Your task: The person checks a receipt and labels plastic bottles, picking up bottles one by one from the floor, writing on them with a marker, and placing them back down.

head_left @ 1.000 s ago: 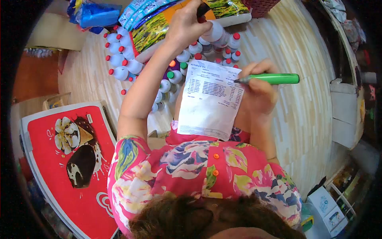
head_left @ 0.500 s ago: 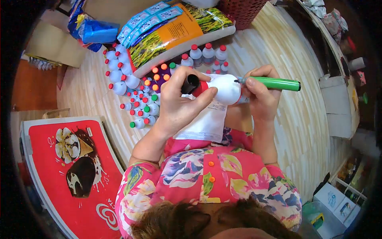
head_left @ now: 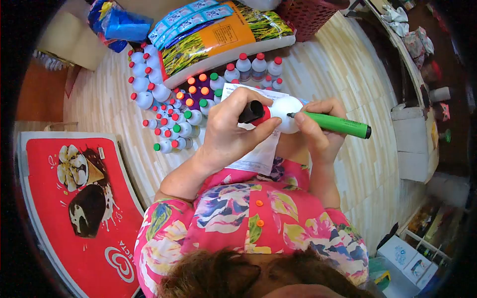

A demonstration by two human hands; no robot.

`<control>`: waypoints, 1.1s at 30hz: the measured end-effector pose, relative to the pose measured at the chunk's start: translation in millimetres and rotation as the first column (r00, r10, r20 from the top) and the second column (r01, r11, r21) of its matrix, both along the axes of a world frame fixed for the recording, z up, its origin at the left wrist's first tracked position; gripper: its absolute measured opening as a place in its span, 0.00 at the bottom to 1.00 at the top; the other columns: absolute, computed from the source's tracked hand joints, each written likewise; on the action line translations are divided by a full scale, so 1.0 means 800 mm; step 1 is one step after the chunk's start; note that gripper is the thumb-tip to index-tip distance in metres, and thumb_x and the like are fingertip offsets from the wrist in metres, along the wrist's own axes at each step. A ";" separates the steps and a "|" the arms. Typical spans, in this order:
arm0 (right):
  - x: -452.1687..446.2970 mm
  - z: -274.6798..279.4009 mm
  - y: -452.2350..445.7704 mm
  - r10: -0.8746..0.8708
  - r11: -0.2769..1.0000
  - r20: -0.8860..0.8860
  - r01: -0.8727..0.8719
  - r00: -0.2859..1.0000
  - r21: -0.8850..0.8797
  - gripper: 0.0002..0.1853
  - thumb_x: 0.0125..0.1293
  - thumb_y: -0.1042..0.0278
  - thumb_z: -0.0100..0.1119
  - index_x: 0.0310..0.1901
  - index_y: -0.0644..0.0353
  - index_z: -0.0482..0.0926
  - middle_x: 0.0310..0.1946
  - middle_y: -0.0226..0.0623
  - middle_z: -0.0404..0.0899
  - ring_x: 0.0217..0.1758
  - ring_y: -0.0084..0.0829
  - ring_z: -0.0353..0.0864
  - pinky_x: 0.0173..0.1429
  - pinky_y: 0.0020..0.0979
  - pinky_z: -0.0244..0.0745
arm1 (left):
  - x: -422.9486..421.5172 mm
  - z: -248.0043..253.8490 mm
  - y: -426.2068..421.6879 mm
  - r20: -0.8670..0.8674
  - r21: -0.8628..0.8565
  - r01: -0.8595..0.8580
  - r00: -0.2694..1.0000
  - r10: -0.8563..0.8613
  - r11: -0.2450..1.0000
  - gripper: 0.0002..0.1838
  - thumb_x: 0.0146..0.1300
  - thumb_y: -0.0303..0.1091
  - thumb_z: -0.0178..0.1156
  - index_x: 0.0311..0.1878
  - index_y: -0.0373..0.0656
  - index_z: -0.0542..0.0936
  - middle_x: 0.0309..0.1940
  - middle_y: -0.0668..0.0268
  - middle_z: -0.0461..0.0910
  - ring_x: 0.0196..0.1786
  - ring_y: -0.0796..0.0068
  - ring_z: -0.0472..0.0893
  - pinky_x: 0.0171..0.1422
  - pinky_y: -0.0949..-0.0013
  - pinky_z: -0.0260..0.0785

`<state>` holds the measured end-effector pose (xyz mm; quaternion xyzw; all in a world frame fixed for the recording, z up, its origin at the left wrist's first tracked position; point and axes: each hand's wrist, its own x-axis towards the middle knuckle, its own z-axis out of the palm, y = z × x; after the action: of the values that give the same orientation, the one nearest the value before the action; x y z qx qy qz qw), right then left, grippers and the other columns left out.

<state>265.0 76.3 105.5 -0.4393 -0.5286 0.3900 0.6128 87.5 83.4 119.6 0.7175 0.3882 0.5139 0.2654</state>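
My left hand (head_left: 233, 126) is closed round the red cap of a white bottle (head_left: 286, 110) and also holds a black marker cap (head_left: 252, 111). The bottle lies tilted, its neck toward my left hand. In my right hand (head_left: 323, 126) is a green marker (head_left: 343, 124), its dark tip at the bottle's white shoulder. A printed paper sheet (head_left: 256, 155) rests on my lap beneath the bottle, partly hidden by my left hand.
Bottles with red, green and orange caps (head_left: 185, 130) stand on the floor ahead, beside a large colourful pack (head_left: 223, 37). A red freezer lid (head_left: 79, 213) is at left, a dark red basket (head_left: 310, 17) at the top, cardboard (head_left: 417, 144) at right.
My left hand has come back from the far pack with the bottle, over the paper. The marker has moved from the paper onto the bottle, its tip now further in on the white shoulder.
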 end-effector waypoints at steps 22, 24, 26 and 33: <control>-0.001 -0.006 0.002 0.011 0.995 -0.094 -0.002 0.996 0.096 0.09 0.50 0.77 0.63 0.29 0.63 0.71 0.23 0.37 0.76 0.26 0.24 0.72 0.35 0.27 0.67 | -0.008 0.001 -0.008 -0.025 -0.072 -0.013 1.000 0.011 0.997 0.18 0.44 0.23 0.73 0.32 0.39 0.71 0.33 0.62 0.80 0.33 0.76 0.78 0.36 0.74 0.70; -0.003 -0.004 0.001 0.000 0.996 -0.084 0.007 0.996 0.086 0.09 0.49 0.79 0.63 0.29 0.64 0.71 0.23 0.37 0.76 0.26 0.24 0.73 0.35 0.27 0.67 | -0.007 0.001 -0.007 -0.025 -0.060 -0.014 1.000 0.013 0.998 0.18 0.44 0.23 0.73 0.31 0.40 0.70 0.33 0.61 0.80 0.33 0.75 0.79 0.37 0.73 0.70; -0.004 -0.004 0.000 -0.002 0.996 -0.074 0.009 0.997 0.088 0.09 0.49 0.80 0.62 0.29 0.64 0.71 0.23 0.38 0.76 0.26 0.24 0.72 0.35 0.27 0.67 | -0.007 0.001 -0.006 -0.017 -0.071 -0.010 1.000 0.008 0.997 0.18 0.43 0.23 0.73 0.31 0.40 0.70 0.33 0.61 0.80 0.33 0.73 0.79 0.36 0.73 0.71; 0.000 -0.010 0.003 0.042 0.990 -0.045 -0.035 0.998 0.134 0.09 0.49 0.81 0.61 0.29 0.63 0.69 0.23 0.38 0.75 0.25 0.24 0.71 0.33 0.27 0.66 | -0.005 -0.002 -0.007 0.001 -0.082 -0.016 1.000 0.016 0.997 0.18 0.43 0.23 0.73 0.31 0.40 0.70 0.33 0.62 0.80 0.33 0.75 0.79 0.36 0.73 0.70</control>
<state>264.7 78.8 97.7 -0.3777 -0.5470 0.3761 0.6456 83.2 77.9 118.3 0.7024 0.4144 0.5004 0.2907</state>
